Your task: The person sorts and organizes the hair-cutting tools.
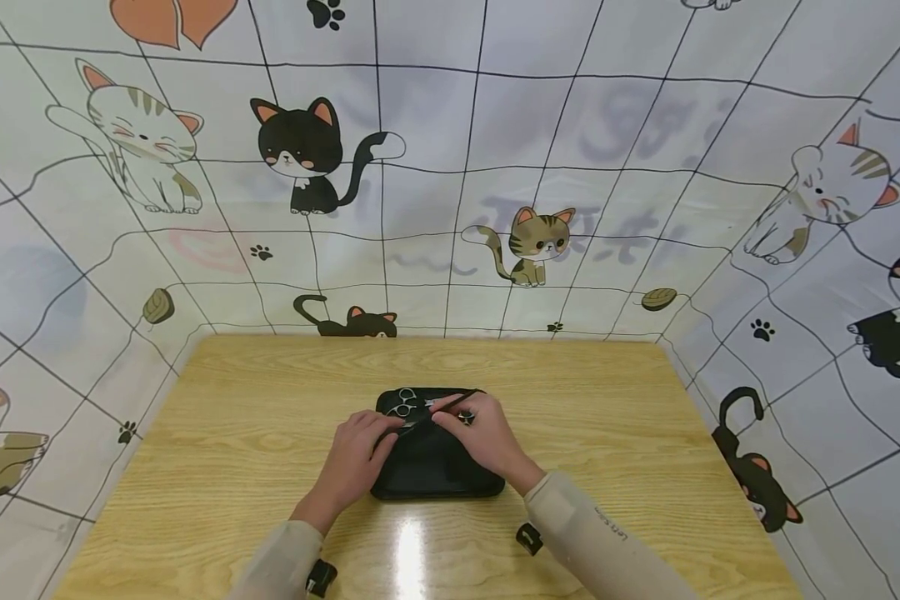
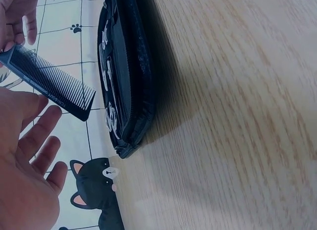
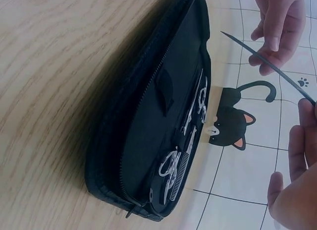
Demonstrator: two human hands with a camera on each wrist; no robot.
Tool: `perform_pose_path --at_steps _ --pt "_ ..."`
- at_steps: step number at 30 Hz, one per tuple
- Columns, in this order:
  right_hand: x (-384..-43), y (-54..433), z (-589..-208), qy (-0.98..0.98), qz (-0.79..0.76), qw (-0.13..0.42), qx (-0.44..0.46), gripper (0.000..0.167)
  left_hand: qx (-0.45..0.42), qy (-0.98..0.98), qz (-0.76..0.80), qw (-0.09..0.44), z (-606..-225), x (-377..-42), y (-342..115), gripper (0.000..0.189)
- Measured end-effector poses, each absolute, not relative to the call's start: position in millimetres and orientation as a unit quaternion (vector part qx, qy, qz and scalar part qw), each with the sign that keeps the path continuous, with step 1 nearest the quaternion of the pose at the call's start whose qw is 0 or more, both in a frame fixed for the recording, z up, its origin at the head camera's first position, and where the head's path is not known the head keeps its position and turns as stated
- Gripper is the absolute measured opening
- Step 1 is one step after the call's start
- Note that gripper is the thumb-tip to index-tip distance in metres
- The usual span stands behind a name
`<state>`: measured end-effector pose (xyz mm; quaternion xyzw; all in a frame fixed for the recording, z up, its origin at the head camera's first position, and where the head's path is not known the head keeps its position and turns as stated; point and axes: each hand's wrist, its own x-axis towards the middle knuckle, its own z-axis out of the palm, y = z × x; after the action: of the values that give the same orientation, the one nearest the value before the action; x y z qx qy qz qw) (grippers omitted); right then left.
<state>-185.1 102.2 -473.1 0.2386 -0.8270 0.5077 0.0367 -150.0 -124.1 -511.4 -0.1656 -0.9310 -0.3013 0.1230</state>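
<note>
probably light and stiff, the comb (image 2: 49, 84) is held above the black case (image 1: 442, 473); its thin teeth (image 2: 62, 76) could snap, so the smooth spine (image 2: 67, 106) seems the safer hold. the right hand (image 1: 483, 429) pinches it near one end; the left hand (image 1: 354, 454) has relaxed fingers close by, contact unclear.

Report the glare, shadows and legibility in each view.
Head: a white glare streak on the table, below the black case; left wrist: a shadow beside the case, and lettering on the comb too small to read surely; right wrist: a dark shadow along the case, no strong glare.
</note>
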Motion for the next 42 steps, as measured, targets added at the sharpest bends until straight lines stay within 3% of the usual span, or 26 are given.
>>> perform_pose_path --at_steps 5,22,33,42 --pt "-172 98 -452 -0.825 0.509 0.038 0.244 0.009 -0.166 -0.931 -0.303 0.117 -513 -151 -123 0.017" --pt "-167 100 -454 -0.827 0.514 0.029 0.226 0.011 -0.164 -0.929 -0.322 0.077 -514 -150 -124 0.011" --pt "-184 107 -494 -0.826 0.525 0.003 0.204 0.017 -0.154 -0.931 -0.326 0.058 -514 -151 -123 0.005" --pt "-185 116 -501 -0.833 0.524 -0.024 0.176 0.02 -0.155 -0.933 -0.317 0.072 -513 -151 -126 0.005"
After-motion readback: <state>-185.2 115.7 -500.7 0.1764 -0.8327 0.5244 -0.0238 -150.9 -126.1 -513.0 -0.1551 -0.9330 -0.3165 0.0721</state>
